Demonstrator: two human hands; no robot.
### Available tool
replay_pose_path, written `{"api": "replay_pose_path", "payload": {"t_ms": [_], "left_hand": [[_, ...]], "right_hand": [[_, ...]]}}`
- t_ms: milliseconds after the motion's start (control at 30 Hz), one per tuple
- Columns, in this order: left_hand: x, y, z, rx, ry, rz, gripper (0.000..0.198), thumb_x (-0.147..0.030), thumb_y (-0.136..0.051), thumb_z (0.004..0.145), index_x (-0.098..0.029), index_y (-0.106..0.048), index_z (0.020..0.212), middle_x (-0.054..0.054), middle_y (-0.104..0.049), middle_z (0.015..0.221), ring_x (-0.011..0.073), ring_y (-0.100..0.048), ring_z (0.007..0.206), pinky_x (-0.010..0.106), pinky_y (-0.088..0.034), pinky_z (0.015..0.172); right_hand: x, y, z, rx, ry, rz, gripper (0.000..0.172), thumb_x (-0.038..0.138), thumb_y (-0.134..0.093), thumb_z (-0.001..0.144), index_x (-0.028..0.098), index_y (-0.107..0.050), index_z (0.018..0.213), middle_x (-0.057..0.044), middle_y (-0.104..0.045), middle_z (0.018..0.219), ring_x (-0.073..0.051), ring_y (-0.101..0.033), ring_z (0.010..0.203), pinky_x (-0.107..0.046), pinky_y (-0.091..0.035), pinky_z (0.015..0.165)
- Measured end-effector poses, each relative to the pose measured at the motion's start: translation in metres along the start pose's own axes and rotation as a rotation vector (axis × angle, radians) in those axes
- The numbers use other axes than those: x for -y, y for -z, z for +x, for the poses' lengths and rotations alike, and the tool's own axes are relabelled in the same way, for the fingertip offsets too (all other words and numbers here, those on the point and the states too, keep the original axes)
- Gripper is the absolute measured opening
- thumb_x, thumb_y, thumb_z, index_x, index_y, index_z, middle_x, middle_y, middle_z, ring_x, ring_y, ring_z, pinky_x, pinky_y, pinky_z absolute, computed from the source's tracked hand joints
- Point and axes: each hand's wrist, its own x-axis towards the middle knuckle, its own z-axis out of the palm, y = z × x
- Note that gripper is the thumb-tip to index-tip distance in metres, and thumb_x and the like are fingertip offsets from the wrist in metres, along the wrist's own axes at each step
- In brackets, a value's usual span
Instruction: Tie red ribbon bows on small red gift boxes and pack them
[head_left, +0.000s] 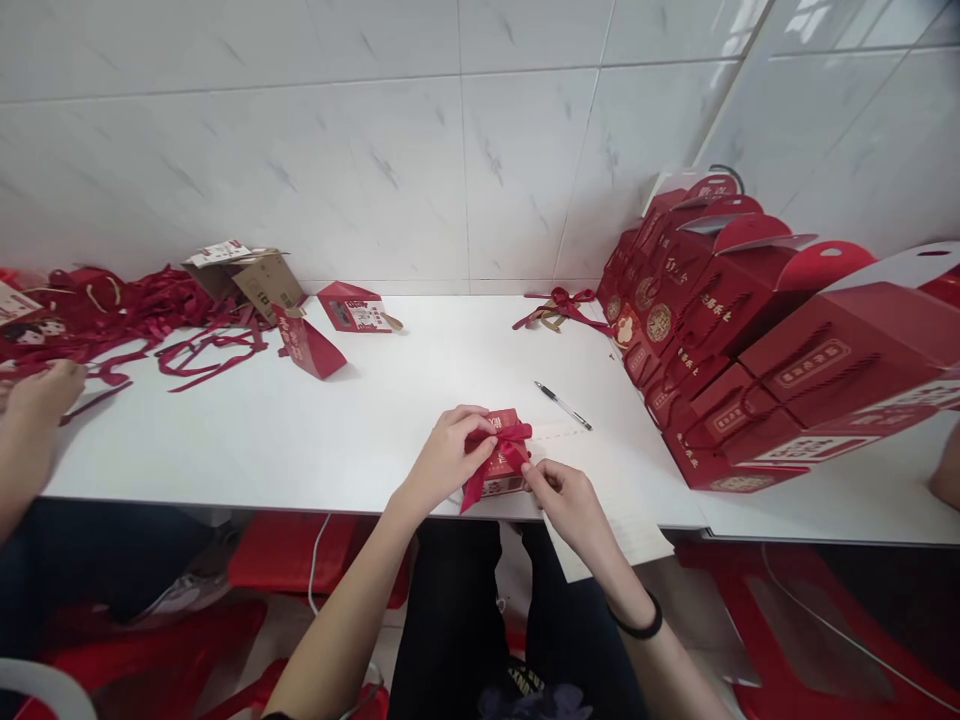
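One red cardboard box (501, 470) sits on white table (300, 430) by tiled wall (450, 150), left hand (448, 455) and right hand (561, 490) pinching its red satin ribbon (504, 437).

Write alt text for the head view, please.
The left hand and right hand pinch a red ribbon around a small red box at the white table's near edge. A pen lies just beyond; stacked red boxes stand right, loose ribbons left.

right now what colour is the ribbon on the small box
The fabric ribbon is red, seen best in head view.
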Motion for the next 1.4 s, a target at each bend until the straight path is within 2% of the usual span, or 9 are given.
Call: {"api": "replay_pose_path", "payload": {"t_ms": [400, 533, 633, 800, 933, 1067, 1267, 1333, 1400], "left_hand": [[0.002, -0.008, -0.001, -0.032, -0.011, 0.06, 0.006, -0.02, -0.053, 0.081, -0.021, -0.059, 0.08, 0.003, -0.057, 0.111, 0.022, -0.05, 0.106, 0.043, -0.039, 0.096], [0.0, -0.007, -0.001, -0.023, 0.015, 0.048, 0.007, -0.019, -0.052, 0.08, -0.02, -0.06, 0.079, 0.004, -0.057, 0.112, 0.0223, -0.05, 0.105, 0.043, -0.04, 0.094], [0.0, -0.007, -0.001, -0.019, 0.025, 0.048, 0.007, -0.02, -0.052, 0.081, -0.02, -0.059, 0.08, 0.004, -0.056, 0.113, 0.0222, -0.049, 0.106, 0.043, -0.039, 0.096], [-0.001, -0.011, 0.0, -0.035, -0.006, 0.047, 0.008, -0.021, -0.053, 0.081, -0.021, -0.061, 0.083, 0.004, -0.055, 0.112, 0.0221, -0.048, 0.106, 0.042, -0.037, 0.096], [-0.002, -0.015, -0.002, -0.043, -0.015, 0.048, 0.009, -0.02, -0.052, 0.082, -0.022, -0.061, 0.084, 0.003, -0.055, 0.111, 0.0218, -0.047, 0.106, 0.042, -0.038, 0.096], [0.0, -0.017, -0.002, -0.05, -0.027, 0.047, 0.008, -0.02, -0.053, 0.082, -0.022, -0.06, 0.084, 0.003, -0.054, 0.111, 0.0216, -0.046, 0.107, 0.041, -0.037, 0.097], [0.002, -0.016, -0.001, -0.056, -0.013, -0.008, 0.006, -0.021, -0.054, 0.081, -0.021, -0.06, 0.081, 0.004, -0.055, 0.109, 0.0218, -0.047, 0.108, 0.042, -0.035, 0.099], [0.003, -0.017, -0.003, -0.071, -0.007, -0.061, 0.007, -0.024, -0.055, 0.081, -0.022, -0.06, 0.085, 0.005, -0.055, 0.11, 0.0216, -0.048, 0.108, 0.042, -0.035, 0.1], [0.005, -0.018, -0.007, -0.148, 0.034, -0.114, 0.016, -0.029, -0.051, 0.084, -0.023, -0.056, 0.098, 0.007, -0.052, 0.114, 0.0215, -0.047, 0.111, 0.041, -0.037, 0.099]], "right_hand": [[-0.008, 0.006, 0.0, -0.009, 0.016, 0.142, 0.038, 0.047, -0.049, 0.077, 0.018, -0.045, 0.053, -0.005, -0.062, 0.063, -0.012, -0.042, 0.05, -0.024, -0.033, 0.047], [-0.011, 0.014, -0.006, -0.007, -0.003, 0.219, 0.037, 0.044, -0.05, 0.076, 0.019, -0.044, 0.05, -0.005, -0.062, 0.063, -0.011, -0.04, 0.047, -0.024, -0.032, 0.045], [-0.01, 0.016, -0.018, 0.098, 0.01, 0.243, 0.04, 0.042, -0.043, 0.081, 0.018, -0.051, 0.05, -0.003, -0.056, 0.053, -0.012, -0.044, 0.046, -0.026, -0.037, 0.05], [-0.001, -0.014, -0.031, 0.256, -0.063, 0.022, 0.041, 0.047, -0.045, 0.087, 0.017, -0.056, 0.061, -0.001, -0.059, 0.056, -0.014, -0.053, 0.052, -0.024, -0.038, 0.051], [0.003, -0.047, -0.023, 0.187, -0.026, 0.108, 0.04, 0.045, -0.044, 0.088, 0.018, -0.05, 0.058, -0.002, -0.06, 0.057, -0.015, -0.057, 0.055, -0.025, -0.042, 0.054], [0.008, -0.061, -0.019, 0.152, 0.024, 0.135, 0.035, 0.037, -0.043, 0.087, 0.018, -0.05, 0.058, -0.002, -0.058, 0.052, -0.014, -0.054, 0.05, -0.025, -0.041, 0.052], [0.029, -0.031, -0.032, 0.396, -0.03, -0.024, 0.037, 0.046, -0.05, 0.084, 0.019, -0.052, 0.058, 0.0, -0.058, 0.051, -0.012, -0.049, 0.039, -0.024, -0.036, 0.044], [0.032, -0.009, -0.025, 0.304, -0.018, -0.04, 0.045, 0.057, -0.044, 0.084, 0.021, -0.049, 0.058, 0.001, -0.05, 0.044, -0.013, -0.043, 0.035, -0.024, -0.031, 0.039], [0.029, 0.011, -0.009, -0.021, 0.09, -0.172, 0.053, 0.063, -0.031, 0.086, 0.022, -0.043, 0.055, -0.001, -0.048, 0.045, -0.015, -0.044, 0.04, -0.026, -0.03, 0.042]]}}
